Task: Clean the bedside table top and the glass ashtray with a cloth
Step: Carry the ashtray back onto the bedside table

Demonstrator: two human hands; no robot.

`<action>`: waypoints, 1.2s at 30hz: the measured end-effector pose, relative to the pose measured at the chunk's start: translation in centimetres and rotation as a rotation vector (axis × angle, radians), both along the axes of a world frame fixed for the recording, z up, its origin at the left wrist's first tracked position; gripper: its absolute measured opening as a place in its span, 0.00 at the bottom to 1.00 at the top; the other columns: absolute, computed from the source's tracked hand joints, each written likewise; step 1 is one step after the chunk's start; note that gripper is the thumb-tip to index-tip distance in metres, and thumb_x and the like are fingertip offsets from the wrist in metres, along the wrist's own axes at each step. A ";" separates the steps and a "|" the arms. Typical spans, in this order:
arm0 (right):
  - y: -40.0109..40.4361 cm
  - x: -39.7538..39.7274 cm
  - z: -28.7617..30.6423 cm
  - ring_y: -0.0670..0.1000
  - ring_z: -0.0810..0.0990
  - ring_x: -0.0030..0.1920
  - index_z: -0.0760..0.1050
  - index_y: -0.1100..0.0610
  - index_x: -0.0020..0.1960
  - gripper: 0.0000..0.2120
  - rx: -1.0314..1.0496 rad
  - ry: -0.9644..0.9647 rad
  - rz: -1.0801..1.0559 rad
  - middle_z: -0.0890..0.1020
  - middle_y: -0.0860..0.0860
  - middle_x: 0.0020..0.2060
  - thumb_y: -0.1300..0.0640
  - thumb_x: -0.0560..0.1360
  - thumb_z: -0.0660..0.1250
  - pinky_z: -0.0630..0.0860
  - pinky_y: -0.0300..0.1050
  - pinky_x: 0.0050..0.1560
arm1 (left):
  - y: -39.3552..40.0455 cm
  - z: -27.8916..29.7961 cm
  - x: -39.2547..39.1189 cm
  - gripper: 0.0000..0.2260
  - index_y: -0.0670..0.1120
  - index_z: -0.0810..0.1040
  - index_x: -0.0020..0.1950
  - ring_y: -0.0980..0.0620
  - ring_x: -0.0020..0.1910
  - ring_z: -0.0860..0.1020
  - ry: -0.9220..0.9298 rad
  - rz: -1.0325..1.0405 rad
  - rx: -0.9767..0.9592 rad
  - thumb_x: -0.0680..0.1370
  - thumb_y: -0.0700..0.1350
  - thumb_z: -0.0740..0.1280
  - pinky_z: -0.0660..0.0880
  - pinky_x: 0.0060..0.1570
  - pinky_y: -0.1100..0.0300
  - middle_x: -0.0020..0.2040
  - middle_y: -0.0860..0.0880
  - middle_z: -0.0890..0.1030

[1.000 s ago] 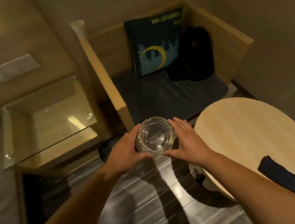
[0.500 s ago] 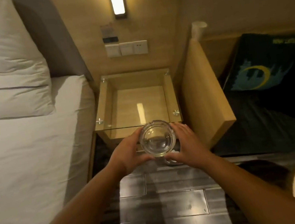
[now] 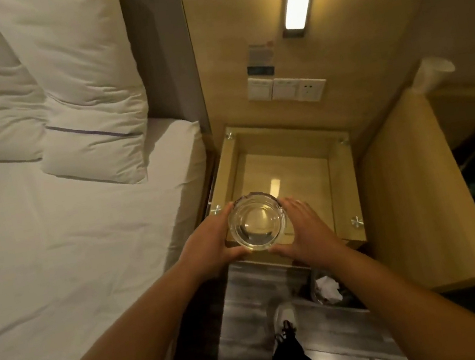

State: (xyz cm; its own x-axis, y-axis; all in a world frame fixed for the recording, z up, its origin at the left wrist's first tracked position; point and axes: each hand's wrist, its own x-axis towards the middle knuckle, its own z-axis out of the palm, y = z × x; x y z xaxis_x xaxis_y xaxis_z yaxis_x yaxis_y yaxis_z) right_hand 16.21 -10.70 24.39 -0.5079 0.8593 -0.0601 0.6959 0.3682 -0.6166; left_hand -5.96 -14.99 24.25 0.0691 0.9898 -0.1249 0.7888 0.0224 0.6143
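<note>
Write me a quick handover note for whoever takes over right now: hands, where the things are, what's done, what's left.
Left hand and right hand together hold the glass ashtray, upright, over the front edge of the bedside table.
The table's glass top looks bare; no cloth is in view.
Done: ashtray looks clear and empty, though whether it was wiped can't be told.
Left: probably set the ashtray on the table top; confirm the top has been wiped.

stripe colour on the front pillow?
Purple, a thin line across the white front pillow; the head view shows it.
</note>
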 end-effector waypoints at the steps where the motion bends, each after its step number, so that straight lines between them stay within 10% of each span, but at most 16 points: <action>1: 1.5 -0.4 -0.2 0.50 0.57 0.74 0.55 0.51 0.76 0.47 -0.003 0.003 0.005 0.62 0.49 0.74 0.40 0.65 0.75 0.51 0.43 0.73 | 1.3 -0.1 -0.4 0.45 0.53 0.58 0.77 0.53 0.65 0.72 -0.012 -0.002 0.003 0.66 0.56 0.78 0.71 0.63 0.56 0.68 0.51 0.74; 11: 19.9 -3.8 -3.6 0.51 0.58 0.74 0.56 0.52 0.75 0.48 -0.022 -0.014 0.067 0.64 0.50 0.74 0.40 0.64 0.76 0.54 0.46 0.74 | 18.1 -2.1 -3.5 0.43 0.59 0.57 0.75 0.52 0.66 0.72 -0.060 0.023 -0.043 0.65 0.60 0.77 0.70 0.65 0.46 0.69 0.54 0.73; 17: 28.4 -6.7 -6.8 0.52 0.59 0.74 0.57 0.52 0.75 0.48 -0.060 -0.004 0.055 0.65 0.51 0.73 0.39 0.63 0.76 0.59 0.54 0.73 | 26.5 -4.7 -5.9 0.39 0.57 0.61 0.73 0.54 0.62 0.75 -0.108 0.033 -0.052 0.67 0.59 0.77 0.71 0.54 0.62 0.66 0.55 0.76; 28: 40.6 -10.2 -17.8 0.53 0.63 0.71 0.59 0.52 0.75 0.48 -0.078 -0.005 -0.070 0.68 0.52 0.70 0.43 0.61 0.79 0.63 0.52 0.71 | 41.1 -17.9 -10.5 0.44 0.63 0.56 0.75 0.56 0.67 0.72 -0.120 -0.040 -0.133 0.65 0.60 0.77 0.73 0.63 0.52 0.70 0.57 0.71; 36: 46.1 -11.3 -24.6 0.54 0.56 0.75 0.55 0.55 0.76 0.51 -0.079 -0.111 -0.125 0.62 0.54 0.75 0.43 0.63 0.78 0.53 0.47 0.73 | 47.2 -24.3 -11.5 0.42 0.59 0.59 0.75 0.55 0.64 0.74 -0.126 -0.084 -0.075 0.67 0.54 0.78 0.70 0.57 0.63 0.68 0.54 0.74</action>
